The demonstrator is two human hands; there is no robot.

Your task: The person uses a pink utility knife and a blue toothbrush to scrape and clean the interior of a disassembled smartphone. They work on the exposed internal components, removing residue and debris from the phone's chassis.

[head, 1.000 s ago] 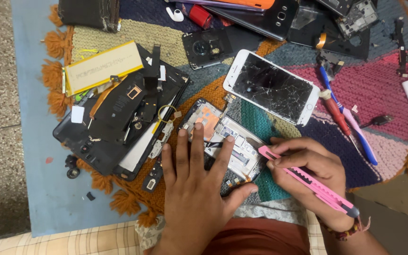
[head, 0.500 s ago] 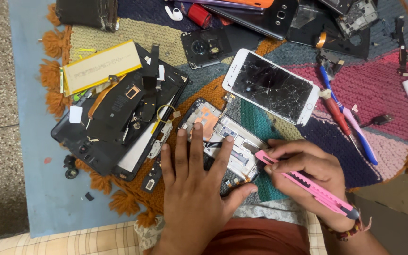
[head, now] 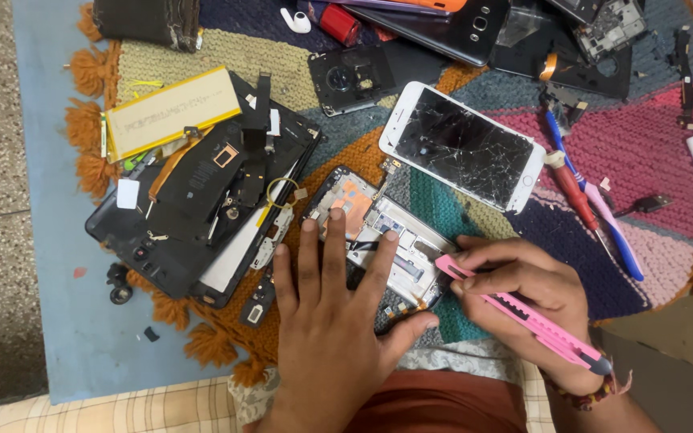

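The left hand (head: 332, 321) lies flat, fingers spread, pressing on an opened phone frame (head: 378, 236) that rests on a knitted multicoloured mat (head: 651, 152) near the person's lap. The right hand (head: 523, 293) is closed around a pink utility knife (head: 519, 313), whose tip seems to meet the frame's right edge, though the blade is too small to make out. Just beyond lies a white phone with a cracked screen (head: 463, 146); to the left, a dismantled black tablet (head: 194, 200) with a yellow battery (head: 172, 111).

A blue board (head: 58, 265) carries a fringed woven mat (head: 651, 152).
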